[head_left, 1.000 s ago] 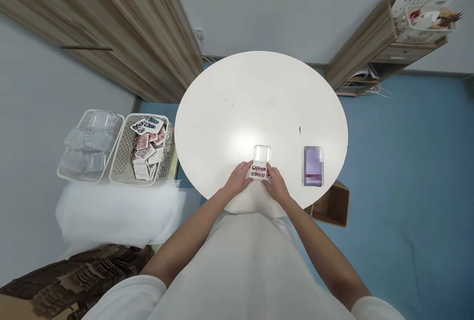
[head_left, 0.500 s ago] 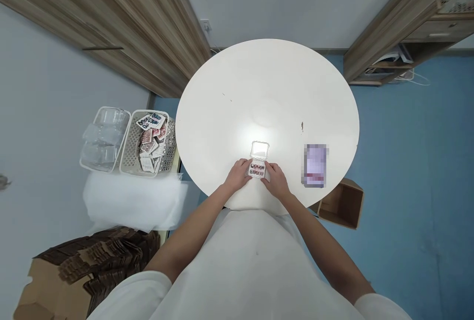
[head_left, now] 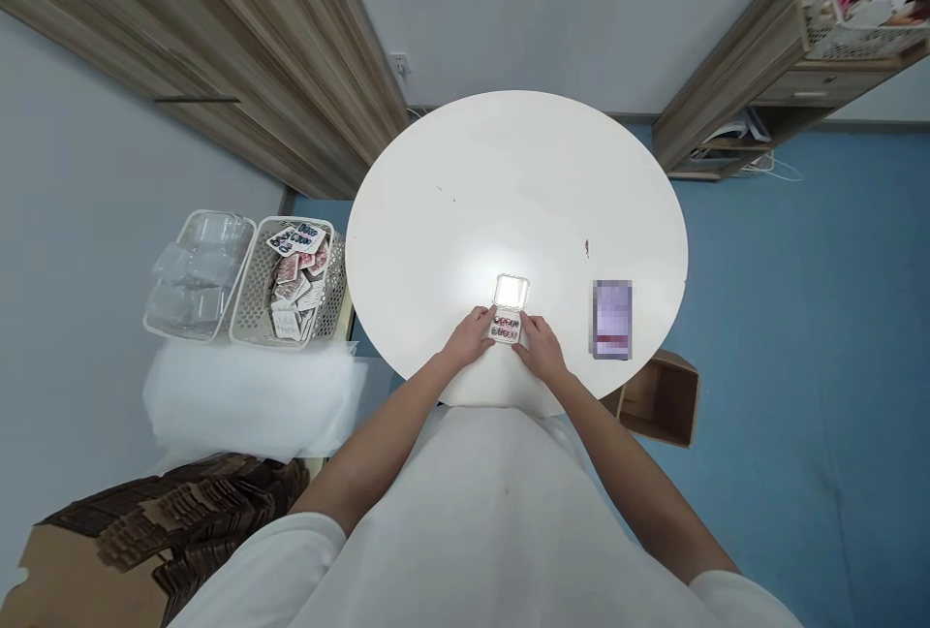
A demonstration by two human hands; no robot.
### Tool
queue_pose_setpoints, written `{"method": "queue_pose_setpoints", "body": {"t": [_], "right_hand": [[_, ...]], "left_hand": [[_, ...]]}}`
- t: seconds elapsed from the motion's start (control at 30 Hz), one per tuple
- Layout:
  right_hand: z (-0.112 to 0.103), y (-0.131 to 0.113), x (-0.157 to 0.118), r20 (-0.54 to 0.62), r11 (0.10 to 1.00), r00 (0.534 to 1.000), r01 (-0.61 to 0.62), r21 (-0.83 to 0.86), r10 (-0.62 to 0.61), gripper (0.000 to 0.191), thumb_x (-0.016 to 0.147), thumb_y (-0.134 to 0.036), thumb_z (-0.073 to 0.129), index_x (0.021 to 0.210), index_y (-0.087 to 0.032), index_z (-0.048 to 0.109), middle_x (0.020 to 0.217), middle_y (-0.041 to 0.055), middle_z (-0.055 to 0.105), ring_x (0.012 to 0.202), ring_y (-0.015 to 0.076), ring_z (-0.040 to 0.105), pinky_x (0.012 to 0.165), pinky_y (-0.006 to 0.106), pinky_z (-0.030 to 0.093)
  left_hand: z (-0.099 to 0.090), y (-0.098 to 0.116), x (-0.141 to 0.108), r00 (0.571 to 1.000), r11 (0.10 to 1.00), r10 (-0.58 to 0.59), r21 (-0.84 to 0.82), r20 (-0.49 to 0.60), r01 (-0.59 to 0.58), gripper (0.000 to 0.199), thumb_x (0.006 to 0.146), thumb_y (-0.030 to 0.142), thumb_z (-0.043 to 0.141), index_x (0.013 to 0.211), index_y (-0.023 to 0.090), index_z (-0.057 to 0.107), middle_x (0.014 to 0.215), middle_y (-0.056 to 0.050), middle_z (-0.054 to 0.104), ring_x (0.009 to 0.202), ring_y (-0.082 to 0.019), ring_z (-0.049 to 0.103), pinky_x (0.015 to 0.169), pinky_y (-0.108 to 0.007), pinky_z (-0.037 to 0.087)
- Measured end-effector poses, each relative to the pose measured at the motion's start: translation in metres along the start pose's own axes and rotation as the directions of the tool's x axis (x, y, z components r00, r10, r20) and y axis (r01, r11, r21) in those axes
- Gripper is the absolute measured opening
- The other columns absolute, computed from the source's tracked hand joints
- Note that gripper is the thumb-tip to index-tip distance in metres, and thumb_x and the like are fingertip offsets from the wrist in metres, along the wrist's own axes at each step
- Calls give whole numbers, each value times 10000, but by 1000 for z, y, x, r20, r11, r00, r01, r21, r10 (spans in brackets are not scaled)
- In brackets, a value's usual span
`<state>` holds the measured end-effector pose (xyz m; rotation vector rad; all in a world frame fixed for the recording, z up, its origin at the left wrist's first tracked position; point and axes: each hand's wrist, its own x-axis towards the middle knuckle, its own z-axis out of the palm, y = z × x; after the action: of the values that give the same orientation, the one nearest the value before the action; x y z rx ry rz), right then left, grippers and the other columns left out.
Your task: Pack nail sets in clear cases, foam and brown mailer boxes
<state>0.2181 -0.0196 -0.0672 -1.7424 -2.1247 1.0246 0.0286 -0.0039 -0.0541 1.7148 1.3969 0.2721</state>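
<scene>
The small case (head_left: 507, 326) lies at the near edge of the counter (head_left: 515, 172), its open lid (head_left: 511, 292) on the far side, between the left hand (head_left: 471, 338) and the right hand (head_left: 542, 349). A pixelated object (head_left: 612, 320) lies to the right. Two baskets stand side by side left of the counter, cards (head_left: 296, 279) in the nearer one (head_left: 251, 308).

The person wears a plain white top (head_left: 501, 521), its loose front spreading across the bottom centre of the frame in soft, greyish folds, with a tiny dark speck (head_left: 507, 490) near the middle. The short left sleeve (head_left: 287, 555) shows at the lower left and the matching right sleeve (head_left: 733, 599) at the lower right, both white. Forearms, left hand (head_left: 470, 337) and right hand (head_left: 542, 347) are bare.
</scene>
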Motion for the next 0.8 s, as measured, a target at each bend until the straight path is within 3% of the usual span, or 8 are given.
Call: {"method": "queue_pose_setpoints", "body": {"t": [0.17, 0.33, 0.47, 0.8], "right_hand": [[4, -6, -6, -10, 973, 991, -130, 191, 134, 737, 677, -253, 580, 1330, -232, 239, 1137, 84, 446, 975, 216, 493, 824, 367, 432], [5, -14, -8, 16, 825, 954, -268, 498, 300, 623, 632, -258, 605, 1222, -226, 409, 1052, 56, 509, 879, 179, 520, 742, 325, 464], [3, -17, -14, 26, 776, 959, -245, 581, 283, 488, 626, -196, 576, 1109, -226, 518, 961, 24, 552, 788, 147, 523, 768, 336, 453], [17, -62, -60, -131, 834, 971, -100, 542, 201, 543, 683, -229, 546, 1216, -243, 439, 971, 45, 483, 783, 136, 509, 677, 303, 482]], "left_hand": [[3, 2, -6, 995, 986, -82, -149, -48, 74, 754, 651, 207, 629, 1319, 218, 280, 1128, -95, 433, 905, -203, 509, 804, -339, 420], [8, 2, -11, 991, 966, -121, -239, -60, 104, 542, 635, 239, 638, 1153, 201, 481, 954, -60, 499, 778, -168, 516, 738, -320, 431], [12, 1, -20, 977, 920, -195, -362, -88, 151, 468, 622, 230, 650, 1066, 175, 514, 870, -34, 519, 673, -122, 504, 680, -289, 431], [1, -5, -60, 962, 786, -231, -611, -148, 94, 274, 662, 350, 625, 841, 178, 508, 633, 48, 464, 535, -71, 436, 538, -210, 384]]}}
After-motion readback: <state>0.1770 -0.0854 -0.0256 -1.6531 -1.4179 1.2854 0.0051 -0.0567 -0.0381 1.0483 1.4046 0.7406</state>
